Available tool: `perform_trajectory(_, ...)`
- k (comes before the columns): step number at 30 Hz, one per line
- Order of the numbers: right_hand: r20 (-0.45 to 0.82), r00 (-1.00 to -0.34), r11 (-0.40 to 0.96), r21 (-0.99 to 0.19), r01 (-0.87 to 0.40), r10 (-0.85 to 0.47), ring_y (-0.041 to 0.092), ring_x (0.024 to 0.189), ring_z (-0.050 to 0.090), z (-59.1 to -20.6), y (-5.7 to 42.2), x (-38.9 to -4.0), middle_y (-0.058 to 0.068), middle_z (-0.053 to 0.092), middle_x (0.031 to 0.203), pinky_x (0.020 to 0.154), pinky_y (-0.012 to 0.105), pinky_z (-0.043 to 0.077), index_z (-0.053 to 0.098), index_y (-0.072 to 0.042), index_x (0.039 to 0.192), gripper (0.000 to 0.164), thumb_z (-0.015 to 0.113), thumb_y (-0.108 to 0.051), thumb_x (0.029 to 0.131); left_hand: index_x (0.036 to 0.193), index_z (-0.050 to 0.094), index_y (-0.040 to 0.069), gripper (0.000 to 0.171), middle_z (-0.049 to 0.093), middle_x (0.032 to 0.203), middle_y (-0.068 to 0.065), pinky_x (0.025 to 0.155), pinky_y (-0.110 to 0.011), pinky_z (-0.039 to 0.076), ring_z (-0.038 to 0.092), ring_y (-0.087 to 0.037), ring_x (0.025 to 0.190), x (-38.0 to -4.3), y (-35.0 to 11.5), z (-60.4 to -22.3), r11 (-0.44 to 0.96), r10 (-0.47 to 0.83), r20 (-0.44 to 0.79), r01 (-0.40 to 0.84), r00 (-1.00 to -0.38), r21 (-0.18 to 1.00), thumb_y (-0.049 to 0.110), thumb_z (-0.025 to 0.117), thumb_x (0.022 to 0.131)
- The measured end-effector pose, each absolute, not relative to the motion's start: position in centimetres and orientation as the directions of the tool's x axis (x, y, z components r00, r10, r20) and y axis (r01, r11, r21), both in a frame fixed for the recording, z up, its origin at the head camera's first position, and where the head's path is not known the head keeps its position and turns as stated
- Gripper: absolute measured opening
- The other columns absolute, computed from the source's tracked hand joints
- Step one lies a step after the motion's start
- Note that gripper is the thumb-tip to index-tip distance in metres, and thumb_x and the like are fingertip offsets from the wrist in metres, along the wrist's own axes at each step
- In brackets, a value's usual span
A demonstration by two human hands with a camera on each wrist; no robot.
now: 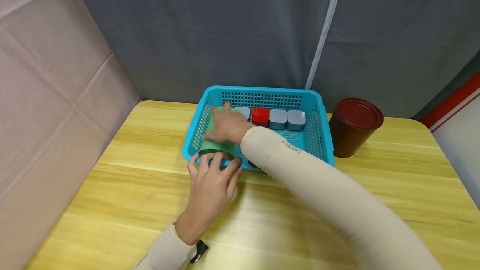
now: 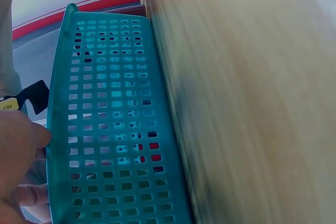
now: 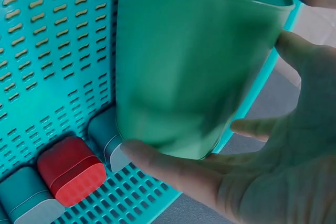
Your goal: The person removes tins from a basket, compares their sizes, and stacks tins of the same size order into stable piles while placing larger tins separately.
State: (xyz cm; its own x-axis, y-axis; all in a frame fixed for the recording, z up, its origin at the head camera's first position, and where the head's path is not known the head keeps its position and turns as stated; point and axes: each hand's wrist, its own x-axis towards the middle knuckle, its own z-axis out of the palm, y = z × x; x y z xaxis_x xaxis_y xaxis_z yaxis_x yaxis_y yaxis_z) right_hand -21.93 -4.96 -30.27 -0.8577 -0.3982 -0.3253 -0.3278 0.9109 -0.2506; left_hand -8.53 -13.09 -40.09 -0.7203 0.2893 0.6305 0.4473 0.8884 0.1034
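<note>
A green canister (image 1: 219,147) lies on its side in the left end of a blue plastic basket (image 1: 319,145), its mouth toward the front rim. My right hand (image 1: 226,125) reaches over it with spread fingers and grips its body; in the right wrist view the fingers (image 3: 176,171) bend around its far end. My left hand (image 1: 211,180) is at the front rim of the basket, its fingers curled over the canister's mouth edge. In the left wrist view, part of the left hand (image 2: 21,150) shows behind the basket's rim, and the fingertips are partly hidden.
Along the basket's back stand small rounded boxes: a red one (image 1: 260,116) and several pale-topped ones (image 1: 278,118). A dark red lidded canister (image 1: 352,130) stands right of the basket on the wooden table (image 1: 131,170). A grey curtain (image 1: 210,32) hangs behind.
</note>
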Motion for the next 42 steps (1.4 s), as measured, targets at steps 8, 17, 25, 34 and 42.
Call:
perform_trajectory(8,-0.371,-0.839,0.911,-0.269,-0.312,-0.397,0.041,0.144,0.047,-30.3,-5.1,-22.3,0.026,0.006,0.174,0.110,0.050,0.050,0.017,-0.014,0.169,0.090,0.059,-0.056,0.100,0.110,0.080,0.025,0.022,0.069,0.108,-0.009,0.099,-0.078,0.034,0.060,-0.038,0.103,-8.6,-13.0,-40.2,0.884,0.288,0.630,0.454,-0.721,0.116,0.036,0.061,0.105)
perform_trajectory(17,-0.353,-0.865,0.921,-0.289,-0.262,-0.357,0.037,0.132,0.057,-30.3,-5.7,-22.2,0.026,0.010,0.172,0.105,0.048,0.054,0.015,-0.015,0.169,0.092,0.060,-0.057,0.100,0.111,0.079,0.025,0.025,0.069,0.109,-0.009,0.100,-0.079,0.033,0.060,-0.038,0.105,-8.6,-13.2,-40.2,0.887,0.281,0.623,0.445,-0.730,0.122,0.037,0.057,0.107)
perform_trajectory(25,-0.343,-0.889,0.932,-0.302,-0.203,-0.305,0.036,0.125,0.060,-30.6,-5.8,-22.5,0.029,0.020,0.167,0.100,0.046,0.056,0.014,-0.015,0.168,0.097,0.064,-0.060,0.098,0.109,0.079,0.024,0.018,0.069,0.108,-0.009,0.099,-0.078,0.034,0.060,-0.039,0.104,-8.5,-13.1,-40.1,0.884,0.286,0.629,0.452,-0.723,0.118,0.034,0.067,0.102)
perform_trajectory(34,-0.348,-0.893,0.928,-0.333,-0.167,-0.286,0.035,0.126,0.055,-30.7,-5.4,-23.0,0.027,0.031,0.158,0.099,0.044,0.056,0.018,-0.011,0.167,0.097,0.066,-0.058,0.096,0.110,0.080,0.025,0.017,0.070,0.109,-0.009,0.100,-0.078,0.035,0.061,-0.038,0.104,-8.4,-13.0,-40.0,0.887,0.284,0.618,0.446,-0.734,0.122,0.033,0.071,0.099)
perform_trajectory(42,-0.361,-0.882,0.916,-0.367,-0.164,-0.303,0.034,0.121,0.055,-30.5,-5.3,-23.1,0.026,0.031,0.155,0.092,0.042,0.056,0.017,-0.022,0.169,0.094,0.068,-0.053,0.097,0.111,0.080,0.025,0.019,0.070,0.111,-0.009,0.100,-0.077,0.035,0.061,-0.038,0.105,-8.4,-13.1,-39.9,0.892,0.283,0.612,0.437,-0.738,0.115,0.036,0.066,0.102)
